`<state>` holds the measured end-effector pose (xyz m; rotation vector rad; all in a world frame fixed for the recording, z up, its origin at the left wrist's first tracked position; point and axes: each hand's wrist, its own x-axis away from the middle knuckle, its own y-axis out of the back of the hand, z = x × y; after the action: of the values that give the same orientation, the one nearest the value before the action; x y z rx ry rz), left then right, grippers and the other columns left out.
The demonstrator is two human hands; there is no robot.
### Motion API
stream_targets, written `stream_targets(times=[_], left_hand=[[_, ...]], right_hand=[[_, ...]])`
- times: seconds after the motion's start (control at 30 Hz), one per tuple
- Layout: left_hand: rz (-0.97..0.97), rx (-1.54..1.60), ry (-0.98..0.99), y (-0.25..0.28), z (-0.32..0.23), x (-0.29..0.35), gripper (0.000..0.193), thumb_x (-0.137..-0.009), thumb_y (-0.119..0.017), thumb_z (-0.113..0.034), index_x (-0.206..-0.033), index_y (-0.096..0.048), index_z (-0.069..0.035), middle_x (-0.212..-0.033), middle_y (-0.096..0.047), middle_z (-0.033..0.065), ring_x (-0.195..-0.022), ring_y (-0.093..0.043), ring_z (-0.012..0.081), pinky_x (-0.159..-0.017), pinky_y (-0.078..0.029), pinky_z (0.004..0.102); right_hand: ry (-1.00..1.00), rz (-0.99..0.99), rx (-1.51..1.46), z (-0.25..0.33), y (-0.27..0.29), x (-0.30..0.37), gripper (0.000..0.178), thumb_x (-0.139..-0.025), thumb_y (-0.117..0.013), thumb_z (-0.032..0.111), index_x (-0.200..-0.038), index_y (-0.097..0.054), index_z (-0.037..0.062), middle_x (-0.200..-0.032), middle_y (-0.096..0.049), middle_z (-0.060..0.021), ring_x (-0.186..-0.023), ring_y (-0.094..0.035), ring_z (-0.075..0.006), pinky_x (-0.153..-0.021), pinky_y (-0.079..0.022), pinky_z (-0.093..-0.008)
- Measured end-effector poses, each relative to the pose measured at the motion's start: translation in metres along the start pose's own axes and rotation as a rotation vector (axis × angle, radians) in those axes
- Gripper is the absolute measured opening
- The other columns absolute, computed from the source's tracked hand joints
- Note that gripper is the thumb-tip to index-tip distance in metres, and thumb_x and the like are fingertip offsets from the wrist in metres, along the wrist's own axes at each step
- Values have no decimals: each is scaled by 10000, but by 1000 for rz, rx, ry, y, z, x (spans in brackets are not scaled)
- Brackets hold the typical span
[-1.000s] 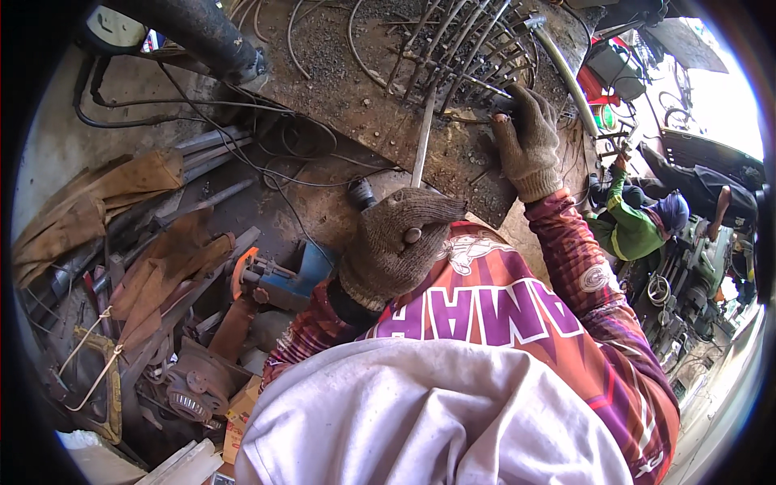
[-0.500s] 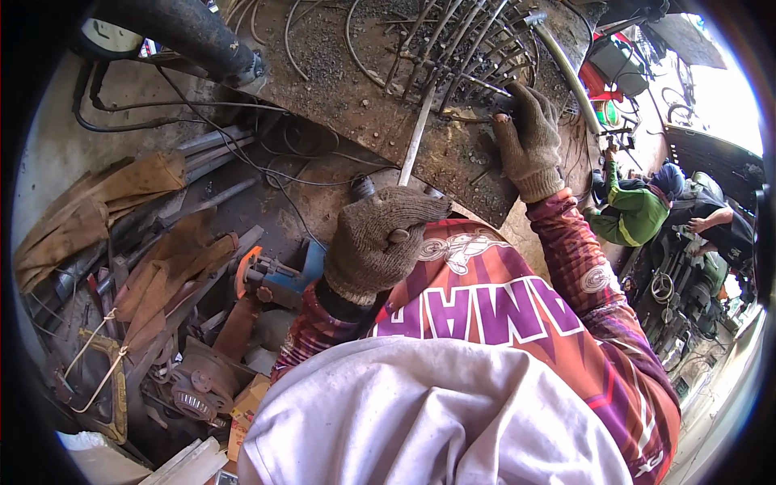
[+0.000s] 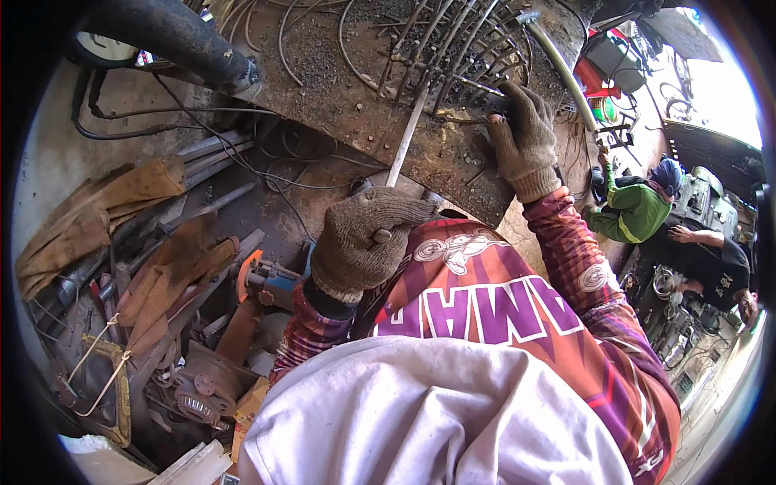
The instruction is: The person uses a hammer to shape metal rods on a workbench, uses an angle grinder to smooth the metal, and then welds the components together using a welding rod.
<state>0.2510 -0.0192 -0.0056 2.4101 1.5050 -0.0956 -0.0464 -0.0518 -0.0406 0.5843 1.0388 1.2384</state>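
Note:
My left hand [image 3: 361,242], in a brown knitted glove, is closed in a fist around the near end of a pale metal rod [image 3: 406,141]. That rod runs up and away to a rack of welded metal rods [image 3: 444,61] on the dirty metal table. My right hand [image 3: 525,145], gloved the same way, is at the rack's right side. Its fingers curl over the end of a crossbar, with the bare thumb tip below; the inside of this grip is partly hidden.
A curved metal tube with a hammer-like head [image 3: 558,65] lies right of the rack. Grit and bent wire lie on the metal table [image 3: 323,89]. Left below are cables, metal bars [image 3: 210,202], and an orange-and-blue power tool [image 3: 275,279]. Two people [image 3: 638,210] work at the right.
My left hand has shifted slightly left, and the rod's near end has swung with it. My right hand stays at the rack. A person in black at the right has moved further into view.

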Motion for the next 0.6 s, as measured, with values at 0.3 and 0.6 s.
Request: stream_targets(times=[0.3, 0.6], left_hand=[[18, 34, 9, 3, 3, 2, 241, -811, -659, 85, -1005, -759, -19, -971, -755, 162, -891, -748, 292, -797, -592, 378], [56, 109, 32, 6, 9, 3, 291, -800, -641, 106, -1044, -759, -1, -967, -747, 164, -876, -743, 257, -772, -587, 354]], right_hand=[[-5, 13, 0, 0, 0, 0, 529, -918, -688, 325, -1381, -591, 89, -1272, -625, -194, -1201, -571, -401, -1071, -415, -496], [-25, 15, -3, 0, 1, 1, 539, -910, -690, 333, -1383, -591, 94, -1279, -622, -195, -1221, -565, -401, -1093, -401, -498]])
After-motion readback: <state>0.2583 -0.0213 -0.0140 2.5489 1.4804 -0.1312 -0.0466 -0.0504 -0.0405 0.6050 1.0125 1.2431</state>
